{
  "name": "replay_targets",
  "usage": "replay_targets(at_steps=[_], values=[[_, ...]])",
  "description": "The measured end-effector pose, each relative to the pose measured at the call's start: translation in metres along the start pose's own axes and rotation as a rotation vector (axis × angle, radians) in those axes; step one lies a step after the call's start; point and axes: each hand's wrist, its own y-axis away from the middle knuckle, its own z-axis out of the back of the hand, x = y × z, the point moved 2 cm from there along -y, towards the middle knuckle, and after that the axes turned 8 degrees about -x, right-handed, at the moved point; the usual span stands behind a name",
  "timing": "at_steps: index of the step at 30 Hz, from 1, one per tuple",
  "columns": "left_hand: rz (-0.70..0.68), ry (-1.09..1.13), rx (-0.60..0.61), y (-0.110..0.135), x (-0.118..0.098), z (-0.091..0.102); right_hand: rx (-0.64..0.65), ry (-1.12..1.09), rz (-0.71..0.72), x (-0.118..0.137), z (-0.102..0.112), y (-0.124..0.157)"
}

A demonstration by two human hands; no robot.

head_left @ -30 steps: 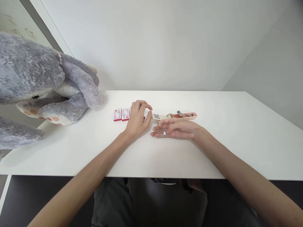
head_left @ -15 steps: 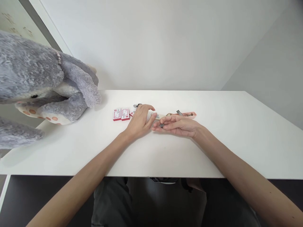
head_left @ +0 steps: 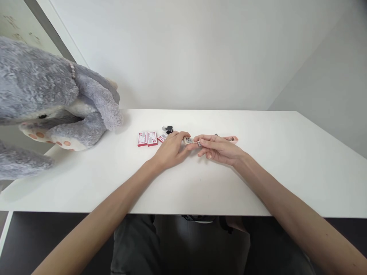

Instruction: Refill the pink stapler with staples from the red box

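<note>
A pale wall rises behind a white table point(head_left: 286, 164). A large grey plush animal point(head_left: 37, 80) sits at the table's left side. In the middle, a person's two bare hands almost meet. The left hand point(head_left: 172, 149) is narrowly curved, thumb and index finger around the cream end point(head_left: 188, 140) of a slim case; whether it actually grips is unclear. The right hand point(head_left: 218, 148) pinches a tiny grey-and-white piece point(head_left: 199, 143) between thumb and index finger, its other fingers loosely bent, just beside that cream end. Beyond the right hand shows a pink tray point(head_left: 233, 139); the hand hides whether it joins the cream end. Left of the hands lie two red-and-white boxes point(head_left: 147, 139) side by side, a third box point(head_left: 162, 138) partly covered, and a small black-and-silver object point(head_left: 168, 130) behind. The case looks light, stiff and smooth, probably plastic, best steadied by its long sides. The tiny piece seems light and hard, easily dropped, so its edges suit a fingertip pinch.
</note>
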Motion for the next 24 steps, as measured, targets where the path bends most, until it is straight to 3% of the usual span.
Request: replay_targets(at_steps=[11,24], values=[[0.003,-0.021,-0.068,-0.002,0.002,0.001,-0.009,-0.034,0.042,0.002,-0.002,0.001],[0.038,-0.089,-0.092,-0.002,0.002,0.000,-0.233,-0.089,0.172,0.002,0.008,-0.003]])
